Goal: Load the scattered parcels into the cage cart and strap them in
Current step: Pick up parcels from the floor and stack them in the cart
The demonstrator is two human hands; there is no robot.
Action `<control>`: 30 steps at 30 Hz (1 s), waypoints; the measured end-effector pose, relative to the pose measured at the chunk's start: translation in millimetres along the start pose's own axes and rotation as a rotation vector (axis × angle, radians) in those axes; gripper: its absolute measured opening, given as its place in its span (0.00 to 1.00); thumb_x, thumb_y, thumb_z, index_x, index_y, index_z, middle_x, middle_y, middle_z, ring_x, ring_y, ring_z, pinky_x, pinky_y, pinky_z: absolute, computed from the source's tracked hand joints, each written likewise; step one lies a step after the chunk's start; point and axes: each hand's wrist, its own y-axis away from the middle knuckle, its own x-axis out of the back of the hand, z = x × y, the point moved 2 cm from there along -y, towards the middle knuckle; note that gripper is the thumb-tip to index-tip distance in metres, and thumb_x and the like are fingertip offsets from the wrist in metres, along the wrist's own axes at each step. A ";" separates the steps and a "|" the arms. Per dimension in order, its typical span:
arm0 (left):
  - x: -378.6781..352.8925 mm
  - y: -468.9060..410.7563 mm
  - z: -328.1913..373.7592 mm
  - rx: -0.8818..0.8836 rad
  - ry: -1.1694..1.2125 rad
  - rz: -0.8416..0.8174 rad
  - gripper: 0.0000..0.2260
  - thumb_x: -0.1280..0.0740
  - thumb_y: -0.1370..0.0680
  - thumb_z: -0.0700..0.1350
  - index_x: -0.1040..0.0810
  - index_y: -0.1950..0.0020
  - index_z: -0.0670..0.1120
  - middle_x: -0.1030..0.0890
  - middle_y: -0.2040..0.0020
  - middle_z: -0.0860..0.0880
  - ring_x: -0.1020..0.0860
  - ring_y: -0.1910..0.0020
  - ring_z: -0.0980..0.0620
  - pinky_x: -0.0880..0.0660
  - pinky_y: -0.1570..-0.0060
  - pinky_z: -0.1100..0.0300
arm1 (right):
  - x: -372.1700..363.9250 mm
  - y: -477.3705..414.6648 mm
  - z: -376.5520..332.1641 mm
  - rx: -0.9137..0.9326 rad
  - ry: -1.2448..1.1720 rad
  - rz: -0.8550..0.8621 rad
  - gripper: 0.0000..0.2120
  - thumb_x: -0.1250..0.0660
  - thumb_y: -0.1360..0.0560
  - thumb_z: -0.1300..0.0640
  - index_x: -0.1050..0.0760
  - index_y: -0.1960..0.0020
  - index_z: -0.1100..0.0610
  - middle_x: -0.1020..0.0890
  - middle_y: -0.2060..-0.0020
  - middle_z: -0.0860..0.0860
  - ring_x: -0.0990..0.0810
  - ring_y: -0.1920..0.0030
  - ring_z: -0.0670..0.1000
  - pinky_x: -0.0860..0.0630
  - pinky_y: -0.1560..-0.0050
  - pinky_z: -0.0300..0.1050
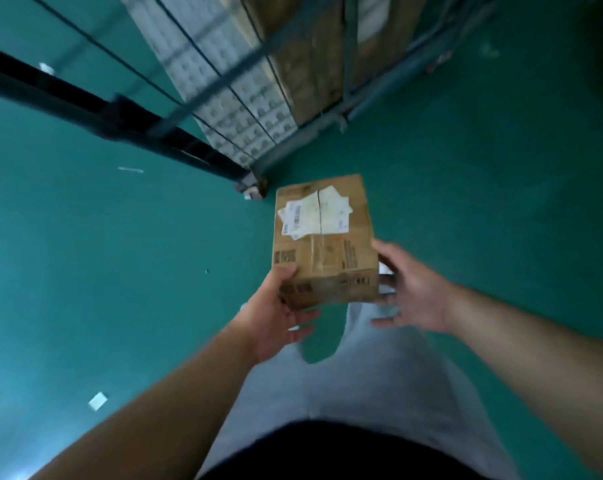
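1. The left hand (275,308) grips the box (326,244) at its near left corner. The thumb lies on the top face and the fingers curl underneath.
2. The right hand (412,292) is spread wide at the box's right side, palm turned to it. The thumb touches the upper right edge; the lower fingers hang loose, pointing left.
3. The hands are apart, with the box between them, level and off the floor (483,209).
4. White labels (313,213) cover the far half of the top face; their print is too blurred to read.
5. The box hides the left fingertips, and whether any right fingers reach under it I cannot tell.
6. Both forearms are bare and reach forward from the lower corners, above grey trousers (362,382).
7. The cart (350,57) stands beyond the hands, already holding stacked boxes behind its bars; its top is cut off.
8. A black beam (68,98) runs far left of the hands.
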 end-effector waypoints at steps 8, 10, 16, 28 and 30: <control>166.0 119.0 21.2 -0.170 -0.080 -0.043 0.35 0.34 0.34 0.67 0.22 0.33 0.49 0.17 0.38 0.46 0.19 0.42 0.42 0.26 0.41 0.47 | -222.8 40.6 -6.4 0.095 0.417 0.044 0.21 0.30 0.29 0.32 0.18 0.47 0.46 0.16 0.55 0.50 0.19 0.47 0.53 0.25 0.46 0.50; 227.0 141.0 21.1 -0.221 -0.023 -0.010 0.34 0.34 0.33 0.67 0.22 0.34 0.49 0.16 0.39 0.46 0.19 0.41 0.43 0.26 0.42 0.48 | -289.1 31.4 4.7 0.123 0.442 0.046 0.20 0.30 0.29 0.32 0.18 0.49 0.46 0.16 0.57 0.50 0.20 0.49 0.54 0.26 0.49 0.49; 370.5 197.5 15.6 -0.379 0.174 0.039 0.26 0.33 0.26 0.64 0.21 0.36 0.48 0.18 0.35 0.42 0.20 0.44 0.43 0.25 0.36 0.48 | -449.3 17.8 25.6 0.241 0.543 -0.007 0.22 0.29 0.29 0.33 0.17 0.42 0.45 0.14 0.57 0.50 0.21 0.50 0.54 0.29 0.53 0.46; 459.4 232.0 132.3 -0.535 0.367 -0.021 0.28 0.29 0.29 0.64 0.19 0.38 0.46 0.16 0.45 0.44 0.22 0.46 0.43 0.25 0.39 0.49 | -592.1 2.0 -67.9 0.429 0.520 0.033 0.17 0.30 0.28 0.34 0.18 0.53 0.47 0.14 0.59 0.50 0.23 0.49 0.54 0.30 0.48 0.48; 476.4 236.5 166.7 -0.563 0.345 -0.007 0.29 0.26 0.33 0.63 0.18 0.40 0.45 0.18 0.51 0.45 0.25 0.50 0.45 0.26 0.45 0.52 | -614.2 -13.6 -89.6 0.466 0.489 0.021 0.20 0.29 0.30 0.34 0.17 0.49 0.49 0.14 0.57 0.51 0.23 0.50 0.54 0.30 0.49 0.49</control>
